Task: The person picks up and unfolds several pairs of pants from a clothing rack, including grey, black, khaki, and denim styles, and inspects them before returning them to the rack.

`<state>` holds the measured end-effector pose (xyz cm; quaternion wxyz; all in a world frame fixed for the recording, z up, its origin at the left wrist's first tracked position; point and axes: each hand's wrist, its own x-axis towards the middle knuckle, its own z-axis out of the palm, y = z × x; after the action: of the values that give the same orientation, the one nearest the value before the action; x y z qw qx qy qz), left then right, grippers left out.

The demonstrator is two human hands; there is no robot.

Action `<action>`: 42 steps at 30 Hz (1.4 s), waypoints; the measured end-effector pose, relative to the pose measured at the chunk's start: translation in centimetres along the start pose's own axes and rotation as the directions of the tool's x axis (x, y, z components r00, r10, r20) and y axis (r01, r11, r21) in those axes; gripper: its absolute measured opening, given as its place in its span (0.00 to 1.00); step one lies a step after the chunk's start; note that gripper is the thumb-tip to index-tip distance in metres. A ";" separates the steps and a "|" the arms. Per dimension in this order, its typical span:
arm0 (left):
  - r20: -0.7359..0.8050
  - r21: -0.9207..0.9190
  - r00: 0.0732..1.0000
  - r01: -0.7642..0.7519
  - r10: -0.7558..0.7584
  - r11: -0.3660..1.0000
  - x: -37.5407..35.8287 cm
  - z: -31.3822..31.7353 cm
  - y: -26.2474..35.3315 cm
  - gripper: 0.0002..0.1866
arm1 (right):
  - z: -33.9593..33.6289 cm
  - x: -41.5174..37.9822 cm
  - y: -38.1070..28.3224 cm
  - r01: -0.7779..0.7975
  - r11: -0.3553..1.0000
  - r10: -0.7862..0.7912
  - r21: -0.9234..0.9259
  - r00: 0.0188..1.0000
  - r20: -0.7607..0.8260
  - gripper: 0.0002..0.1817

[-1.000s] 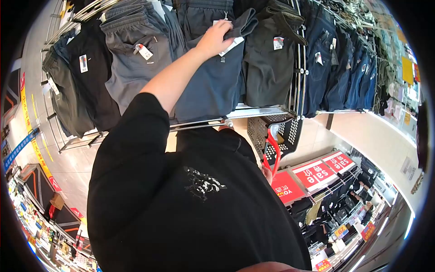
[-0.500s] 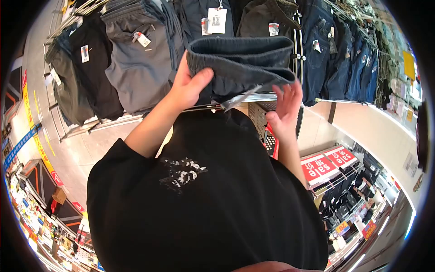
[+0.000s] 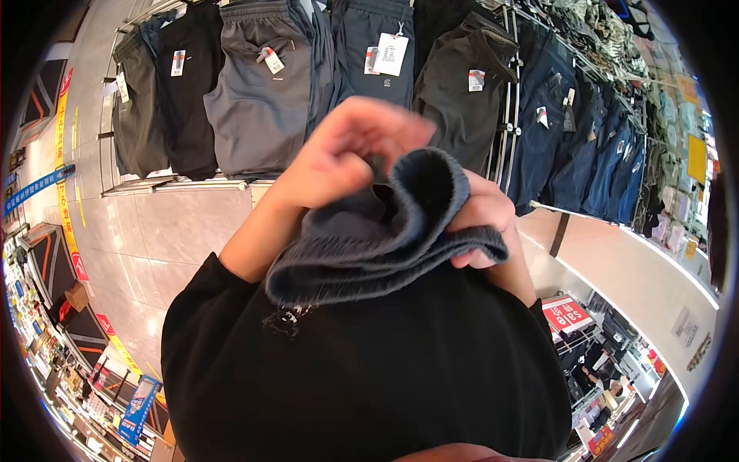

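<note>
Dark blue-grey trousers (image 3: 346, 266) with a ribbed elastic waistband are bunched up close to the chest. My right hand (image 3: 485, 215) grips the folded waistband at its right side, fingers wrapped round the cloth. Just above the left part of the garment, my left hand (image 3: 354, 154) is raised with curved fingers apart; it is blurred and holds nothing visible. Behind the hands hang grey trousers (image 3: 258, 115), navy trousers with a white tag (image 3: 392, 52) and dark trousers (image 3: 462, 92).
A metal rail (image 3: 181, 185) runs under the hanging trousers. Jeans (image 3: 543, 131) hang at the right. A red sale sign (image 3: 566, 314) stands over a lower rack at the right. Tiled floor (image 3: 154, 254) shows at the left, with a yellow strip (image 3: 65, 200).
The trousers have come down toward the chest and their waistband is now bunched. My left hand has let go of its edge, and my right hand has closed on the cloth.
</note>
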<state>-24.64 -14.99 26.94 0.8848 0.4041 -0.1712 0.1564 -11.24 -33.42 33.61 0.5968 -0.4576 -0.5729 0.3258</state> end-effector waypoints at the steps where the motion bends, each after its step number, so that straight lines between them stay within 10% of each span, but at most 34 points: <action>1: -0.069 0.178 0.997 0.031 -0.019 0.984 1.1 1.2 0.4 0.37 | -0.1 0.3 -0.8 -0.025 0.999 0.026 -0.023 0.999 0.024 0.19; 5: 0.260 0.198 0.960 -0.159 0.105 0.967 4.8 1.3 -2.3 0.41 | 0.0 1.7 -1.8 -0.029 0.966 0.007 -0.256 0.996 -0.086 0.17; 10: -0.305 0.237 0.939 -0.088 0.160 0.968 4.6 1.7 0.7 0.18 | -1.1 0.2 -1.5 -0.070 0.949 -0.090 -0.309 0.876 -0.474 0.17; 13: -0.661 0.386 0.703 0.018 0.263 0.922 3.1 -2.1 2.8 0.19 | -4.4 -3.0 -1.5 -0.192 0.967 -0.011 -0.165 0.616 -0.787 0.22; 19: -0.475 0.743 0.674 -0.038 0.566 0.668 3.2 -2.2 4.3 0.24 | -7.2 -5.9 -2.5 -0.197 0.959 -0.101 -0.204 0.435 -0.895 0.18; 25: -0.330 0.816 0.825 0.004 0.459 0.579 -1.7 -0.7 6.5 0.28 | -6.8 -12.4 -6.8 -0.248 0.925 -0.027 -0.288 0.712 -0.701 0.23; 29: -0.075 0.613 0.993 -0.024 0.089 0.790 -4.7 1.6 8.8 0.29 | -6.6 -13.7 -9.8 -0.269 0.920 0.165 -0.286 0.926 -0.341 0.19; 34: 0.208 0.672 0.863 0.216 -0.461 0.708 -4.2 3.1 12.3 0.15 | -5.8 -13.1 -11.8 -0.447 0.849 0.454 -0.282 0.890 -0.045 0.14; 42: 0.081 0.814 0.873 0.221 -0.481 0.538 -5.8 3.2 13.1 0.22 | -4.8 -14.6 -11.7 -0.626 0.640 0.712 -0.445 0.701 0.038 0.11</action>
<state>-35.81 -10.06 35.13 0.5947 0.7928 -0.1297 -0.0301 -9.98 -51.92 39.07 0.2619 -0.7119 -0.4743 0.4469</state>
